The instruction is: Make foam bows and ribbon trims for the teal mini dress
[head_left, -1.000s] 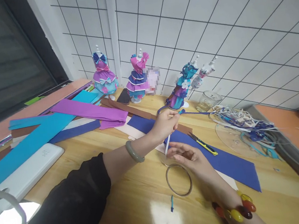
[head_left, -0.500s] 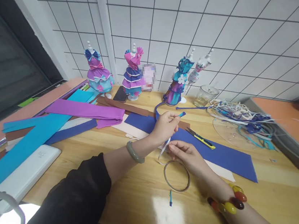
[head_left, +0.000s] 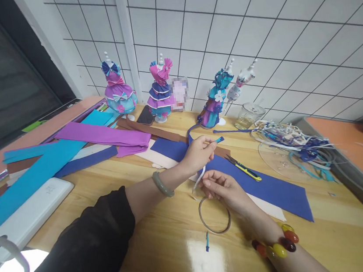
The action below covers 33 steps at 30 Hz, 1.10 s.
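My left hand (head_left: 200,155) is closed in a pinch, and a short blue-and-teal strip (head_left: 219,139) sticks out past its fingertips. A narrow white strip (head_left: 200,176) hangs from under that hand and curves down to my right hand (head_left: 222,187). The right thumb and fingers are closed on the white strip's lower part. Just below the right hand is a thin brownish ring (head_left: 217,232), perhaps a narrow tape roll. Nearer to me lies a small teal-and-blue scrap (head_left: 207,241). A dark blue sheet (head_left: 277,192) lies beneath and beyond my hands, carrying black-and-yellow scissors (head_left: 245,170).
Several dressed mini mannequins (head_left: 160,90) stand along the tiled wall. Purple (head_left: 102,134) and turquoise strips (head_left: 37,178) cover the left, beside a white device (head_left: 41,210). At right are a glass jar (head_left: 248,114), a heap of thin offcuts (head_left: 289,138) and an orange-topped box (head_left: 352,150).
My right hand has shifted slightly left, and the white strip between my hands now bows more. My left hand keeps its pinch almost in place. The view has moved a little.
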Motion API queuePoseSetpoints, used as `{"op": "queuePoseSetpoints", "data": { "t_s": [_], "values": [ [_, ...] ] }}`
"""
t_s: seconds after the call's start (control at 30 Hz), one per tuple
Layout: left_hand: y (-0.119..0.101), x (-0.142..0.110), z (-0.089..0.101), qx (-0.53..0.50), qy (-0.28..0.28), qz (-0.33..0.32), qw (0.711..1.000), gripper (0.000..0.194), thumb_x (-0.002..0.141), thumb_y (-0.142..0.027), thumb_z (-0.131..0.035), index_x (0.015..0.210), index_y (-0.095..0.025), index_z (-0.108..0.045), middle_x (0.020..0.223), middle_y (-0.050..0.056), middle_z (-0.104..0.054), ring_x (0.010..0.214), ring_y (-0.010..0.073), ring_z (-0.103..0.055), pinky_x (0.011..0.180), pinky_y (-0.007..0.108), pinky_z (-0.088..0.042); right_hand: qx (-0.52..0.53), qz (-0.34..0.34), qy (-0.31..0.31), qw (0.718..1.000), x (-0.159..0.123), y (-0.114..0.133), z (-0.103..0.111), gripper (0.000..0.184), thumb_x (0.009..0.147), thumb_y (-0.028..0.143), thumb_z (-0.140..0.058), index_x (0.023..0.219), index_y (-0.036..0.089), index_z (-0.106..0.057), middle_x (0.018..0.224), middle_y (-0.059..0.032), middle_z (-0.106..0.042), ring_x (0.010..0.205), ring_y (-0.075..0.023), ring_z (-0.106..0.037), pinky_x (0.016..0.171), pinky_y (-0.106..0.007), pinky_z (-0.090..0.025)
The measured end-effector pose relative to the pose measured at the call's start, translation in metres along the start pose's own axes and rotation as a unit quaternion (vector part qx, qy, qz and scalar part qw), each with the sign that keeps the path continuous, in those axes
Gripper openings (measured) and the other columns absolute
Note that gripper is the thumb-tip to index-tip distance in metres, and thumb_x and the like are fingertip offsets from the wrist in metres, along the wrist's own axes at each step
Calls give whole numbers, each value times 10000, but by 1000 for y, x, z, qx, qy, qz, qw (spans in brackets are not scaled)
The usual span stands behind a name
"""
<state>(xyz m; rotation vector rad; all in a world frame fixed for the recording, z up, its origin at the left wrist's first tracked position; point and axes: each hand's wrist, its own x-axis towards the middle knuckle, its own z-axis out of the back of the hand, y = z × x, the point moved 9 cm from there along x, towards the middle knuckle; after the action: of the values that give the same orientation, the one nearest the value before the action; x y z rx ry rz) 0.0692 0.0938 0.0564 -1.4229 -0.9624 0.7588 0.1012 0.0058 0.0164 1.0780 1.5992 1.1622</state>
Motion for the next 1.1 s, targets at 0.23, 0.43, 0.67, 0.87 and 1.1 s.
{"op": "queuePoseSetpoints", "data": {
  "t_s": [0.23, 0.43, 0.67, 0.87, 1.1],
  "values": [
    [-7, -5, -4, 32, -2, -53, 998, 212, 781, -369, -459, 835, -166, -482, 508, -59, -450, 452, 50, -409, 467, 170, -329, 22, -6, 0, 1000, -1, -1, -3, 206, 757, 354, -590, 766, 150, -568, 574, 12, -540, 416, -46, -370, 432, -199, -251],
    [-7, -4, -1, 25, -19, -50, 998, 225, 780, -380, -457, 851, -168, -478, 515, -55, -451, 463, 56, -422, 469, 172, -339, 31, 10, -47, 998, 1, -3, 8, 214, 762, 366, -585, 709, 174, -505, 453, 67, -408, 402, -53, -302, 420, -204, -192],
    [-9, -3, 1, 26, -20, -45, 998, 231, 781, -381, -455, 863, -166, -480, 497, -60, -448, 437, 54, -402, 435, 172, -308, -50, -7, 26, 998, -1, -2, -11, 309, 787, 420, -529, 735, 129, -623, 457, 39, -451, 404, -56, -327, 449, -220, -247],
    [-7, 3, 12, 41, -38, -46, 997, 228, 776, -380, -463, 858, -169, -486, 492, -59, -461, 433, 55, -417, 428, 169, -293, -48, -31, 16, 998, 1, -5, -9, 282, 738, 414, -591, 690, 139, -632, 552, -1, -573, 411, -51, -364, 434, -207, -279],
    [-5, 9, 21, 47, -60, -58, 995, 210, 770, -358, -475, 851, -164, -490, 463, -63, -458, 402, 51, -399, 433, 174, -301, -25, -61, -3, 998, 1, -15, -2, 260, 608, 337, -723, 762, 156, -618, 616, -13, -628, 519, -85, -521, 453, -182, -361]
  ]
}}
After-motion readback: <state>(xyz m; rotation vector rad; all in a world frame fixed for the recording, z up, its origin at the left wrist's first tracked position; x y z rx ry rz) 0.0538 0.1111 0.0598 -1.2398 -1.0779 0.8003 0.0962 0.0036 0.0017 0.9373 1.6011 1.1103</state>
